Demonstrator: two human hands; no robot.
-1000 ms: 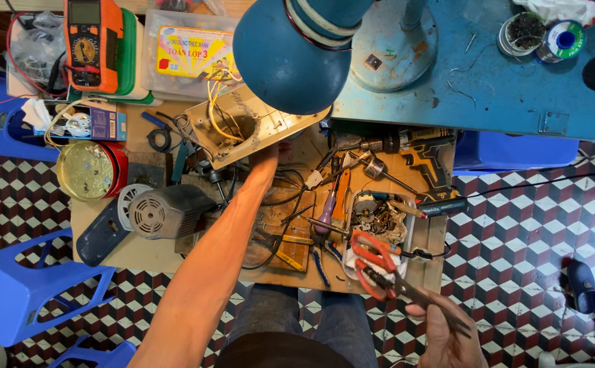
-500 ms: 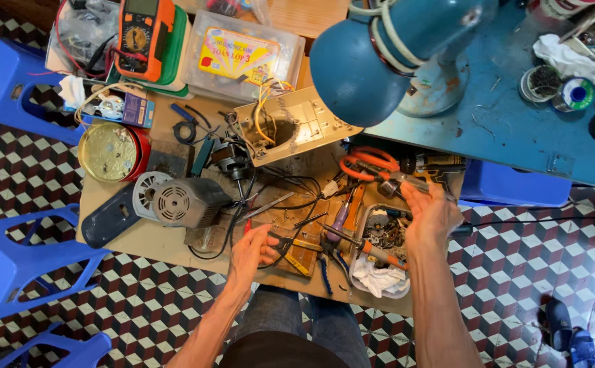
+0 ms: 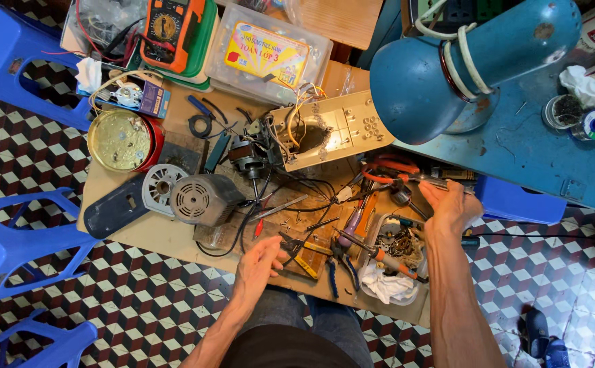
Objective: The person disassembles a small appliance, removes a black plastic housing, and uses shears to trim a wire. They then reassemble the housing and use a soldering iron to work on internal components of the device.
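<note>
My left hand (image 3: 260, 262) hovers open, fingers apart, over the near edge of the low wooden table (image 3: 168, 235), just left of yellow-handled pliers (image 3: 305, 253). My right hand (image 3: 449, 204) is at the table's right side, its fingers closed on the blade end of orange-handled scissors (image 3: 387, 170), whose handles point left. Between my hands lie screwdrivers (image 3: 353, 228) and a tray of small metal parts (image 3: 401, 242). A grey fan motor (image 3: 205, 199) and a beige fan housing with loose wires (image 3: 335, 129) sit further back.
A blue desk lamp (image 3: 440, 75) hangs over the blue metal bench (image 3: 543, 157) at the right. An orange multimeter (image 3: 168, 24), a clear plastic box (image 3: 266, 51) and a round gold tin (image 3: 120, 140) stand at the back left. Blue plastic stools (image 3: 11, 238) flank the table. A white rag (image 3: 389, 286) lies near the front.
My view has tilted up and closer. My left arm drew back from the fan housing to the table's near edge. My right hand carried the scissors from the lower right up beside the lamp.
</note>
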